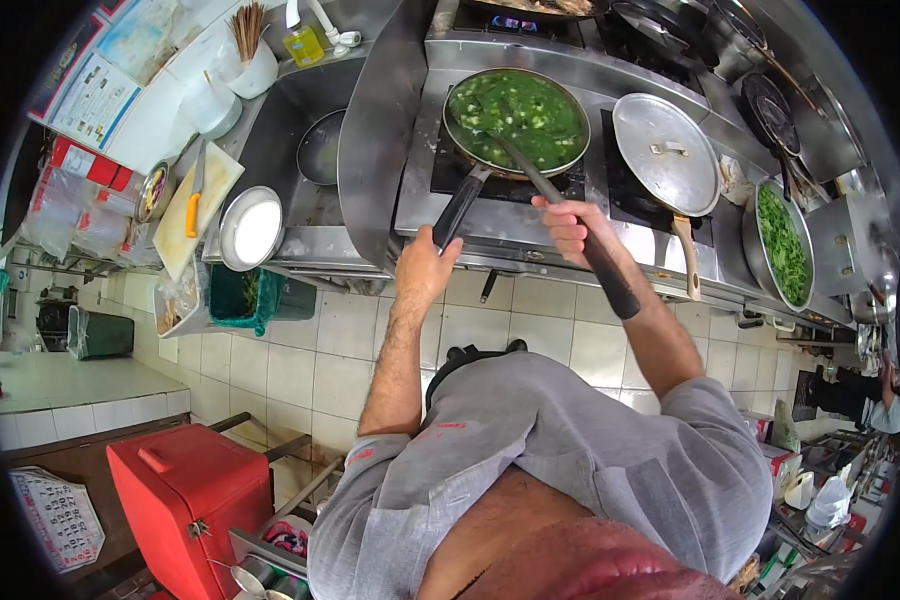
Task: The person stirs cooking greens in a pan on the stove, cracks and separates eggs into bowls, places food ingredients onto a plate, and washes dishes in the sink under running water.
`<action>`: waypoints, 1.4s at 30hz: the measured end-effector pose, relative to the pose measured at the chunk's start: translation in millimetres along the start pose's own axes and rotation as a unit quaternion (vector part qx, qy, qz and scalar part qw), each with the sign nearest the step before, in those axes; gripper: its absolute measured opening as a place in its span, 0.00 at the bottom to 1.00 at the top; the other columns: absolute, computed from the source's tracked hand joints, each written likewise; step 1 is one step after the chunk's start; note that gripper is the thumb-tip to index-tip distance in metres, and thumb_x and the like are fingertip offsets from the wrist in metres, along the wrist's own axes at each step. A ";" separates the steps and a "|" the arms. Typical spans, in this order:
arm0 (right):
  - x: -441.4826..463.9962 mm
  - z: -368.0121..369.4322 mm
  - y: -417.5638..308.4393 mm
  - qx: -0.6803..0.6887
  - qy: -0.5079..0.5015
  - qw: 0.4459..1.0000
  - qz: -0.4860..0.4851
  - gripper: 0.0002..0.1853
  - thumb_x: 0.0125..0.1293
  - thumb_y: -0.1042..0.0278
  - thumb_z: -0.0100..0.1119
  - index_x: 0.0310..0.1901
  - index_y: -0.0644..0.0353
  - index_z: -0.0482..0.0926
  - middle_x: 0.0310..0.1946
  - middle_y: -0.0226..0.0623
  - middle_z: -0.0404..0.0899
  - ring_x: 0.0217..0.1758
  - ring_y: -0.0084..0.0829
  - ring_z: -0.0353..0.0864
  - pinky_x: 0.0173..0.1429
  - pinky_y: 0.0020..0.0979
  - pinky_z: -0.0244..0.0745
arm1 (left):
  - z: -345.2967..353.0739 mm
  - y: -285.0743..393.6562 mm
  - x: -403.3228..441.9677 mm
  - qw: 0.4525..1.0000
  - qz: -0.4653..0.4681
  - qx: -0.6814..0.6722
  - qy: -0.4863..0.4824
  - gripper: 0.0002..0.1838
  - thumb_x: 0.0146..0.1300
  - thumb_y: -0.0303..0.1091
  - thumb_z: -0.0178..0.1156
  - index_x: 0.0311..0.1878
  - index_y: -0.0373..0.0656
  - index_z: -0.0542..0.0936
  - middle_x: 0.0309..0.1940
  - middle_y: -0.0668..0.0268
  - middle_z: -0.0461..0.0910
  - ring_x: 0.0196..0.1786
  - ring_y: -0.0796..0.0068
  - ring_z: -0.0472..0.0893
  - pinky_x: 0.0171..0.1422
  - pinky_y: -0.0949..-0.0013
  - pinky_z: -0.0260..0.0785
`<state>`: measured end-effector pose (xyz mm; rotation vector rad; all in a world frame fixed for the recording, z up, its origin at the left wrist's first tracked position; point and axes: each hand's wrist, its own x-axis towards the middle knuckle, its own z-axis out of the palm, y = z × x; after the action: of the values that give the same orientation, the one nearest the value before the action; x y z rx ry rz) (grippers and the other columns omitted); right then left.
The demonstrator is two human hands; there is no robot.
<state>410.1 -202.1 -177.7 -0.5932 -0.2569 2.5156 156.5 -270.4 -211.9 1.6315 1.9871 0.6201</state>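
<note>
A frying pan (517,120) full of green soup with pale bits sits on the stove in front of me. My left hand (428,262) is closed round the pan's black handle (460,208). My right hand (575,228) grips a long dark-handled utensil (610,275), whose far end dips into the green liquid, so its kind is hidden. Right of the pan, a metal lid (667,150) covers another pan with a tan handle (686,258). A bowl of chopped greens (782,245) stands farther right.
On the left, a knife (198,190) lies on a cutting board (215,200) beside a bowl of white contents (251,228). A sink (305,110) lies beyond a metal divider (375,130). A lined bin (255,297) stands below. More pans (770,110) crowd the back right.
</note>
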 end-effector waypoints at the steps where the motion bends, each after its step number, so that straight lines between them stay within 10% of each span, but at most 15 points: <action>1: 1.3 -9.0 5.3 -0.033 0.014 0.999 -0.033 0.11 0.61 0.75 0.49 0.46 0.59 0.67 0.15 0.21 0.60 0.11 0.14 0.58 0.12 0.20 0.53 | 1.1 -0.6 0.3 1.000 -0.002 -0.003 0.001 0.24 0.56 0.50 0.58 0.41 0.36 0.71 0.29 0.47 0.79 0.37 0.46 0.78 0.42 0.50 0.69; 15: -71.5 10.3 7.2 -0.513 0.238 0.799 -0.208 0.26 0.50 0.81 0.53 0.55 0.63 0.64 0.14 0.30 0.65 0.08 0.21 0.64 0.12 0.24 0.60 | 1.1 0.5 -3.4 0.999 0.025 -0.039 0.012 0.24 0.57 0.50 0.57 0.41 0.35 0.70 0.29 0.47 0.78 0.37 0.45 0.78 0.41 0.50 0.68; 19: -85.0 9.5 -10.1 -0.680 0.321 0.630 -0.193 0.31 0.51 0.79 0.52 0.60 0.59 0.61 0.19 0.38 0.73 0.14 0.31 0.73 0.18 0.30 0.68 | -0.1 -1.5 -4.2 0.999 0.009 -0.047 -0.005 0.24 0.57 0.50 0.57 0.42 0.34 0.71 0.31 0.46 0.78 0.39 0.46 0.78 0.43 0.53 0.68; 21: -83.6 -4.9 -26.9 -0.848 0.325 0.340 -0.246 0.33 0.51 0.78 0.52 0.62 0.54 0.59 0.27 0.51 0.77 0.25 0.47 0.79 0.29 0.40 0.73 | 1.5 -3.8 -3.8 0.998 0.032 -0.052 0.007 0.24 0.57 0.50 0.57 0.41 0.34 0.70 0.30 0.46 0.78 0.38 0.45 0.78 0.42 0.50 0.68; 22: -84.0 -1.2 -36.2 -0.851 0.347 0.348 -0.184 0.33 0.51 0.78 0.51 0.62 0.53 0.58 0.32 0.58 0.77 0.36 0.56 0.78 0.40 0.48 0.73 | 1.7 -3.9 -3.8 0.998 0.027 -0.049 0.003 0.24 0.57 0.50 0.57 0.42 0.34 0.70 0.30 0.46 0.78 0.38 0.45 0.78 0.42 0.50 0.68; 27: -62.4 -64.7 -61.6 -0.896 0.371 0.193 -0.149 0.33 0.51 0.73 0.53 0.62 0.50 0.57 0.25 0.54 0.77 0.27 0.50 0.79 0.30 0.45 0.73 | 3.6 -5.8 -2.1 0.999 0.024 -0.046 0.001 0.25 0.57 0.50 0.57 0.43 0.34 0.70 0.31 0.46 0.78 0.38 0.45 0.78 0.43 0.50 0.68; 31: -25.2 -34.3 5.7 -0.561 0.345 0.741 -0.133 0.19 0.52 0.77 0.52 0.47 0.59 0.62 0.15 0.31 0.65 0.12 0.27 0.69 0.11 0.29 0.63 | 0.3 0.8 -1.7 0.999 0.008 -0.028 -0.025 0.26 0.57 0.49 0.57 0.45 0.34 0.69 0.32 0.45 0.78 0.39 0.45 0.78 0.44 0.50 0.68; 34: -15.0 33.8 27.4 -0.247 0.251 0.928 -0.120 0.10 0.58 0.75 0.50 0.41 0.60 0.65 0.15 0.25 0.64 0.11 0.20 0.63 0.13 0.24 0.59 | 2.6 1.3 -5.6 0.999 0.003 -0.023 -0.038 0.26 0.57 0.49 0.57 0.46 0.34 0.69 0.33 0.45 0.78 0.40 0.45 0.78 0.44 0.49 0.68; 37: -26.5 21.6 14.6 0.015 0.059 0.996 -0.069 0.11 0.61 0.74 0.49 0.45 0.62 0.66 0.15 0.21 0.61 0.12 0.16 0.62 0.13 0.21 0.57 | 7.4 -2.1 -7.6 0.999 0.018 -0.039 -0.025 0.25 0.57 0.50 0.57 0.44 0.35 0.70 0.30 0.47 0.78 0.38 0.46 0.78 0.42 0.51 0.68; 42: -47.0 19.9 39.5 -0.045 0.061 0.992 -0.098 0.15 0.60 0.74 0.48 0.50 0.59 0.66 0.15 0.22 0.60 0.11 0.16 0.60 0.12 0.21 0.54 | 6.4 -2.4 -9.0 0.997 0.005 -0.070 -0.034 0.24 0.57 0.51 0.58 0.42 0.36 0.72 0.28 0.50 0.78 0.36 0.49 0.79 0.40 0.55 0.68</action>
<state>418.4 -261.9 -154.9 -0.7196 -0.3662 2.2800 160.2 -279.4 -217.5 1.5587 1.8453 0.6829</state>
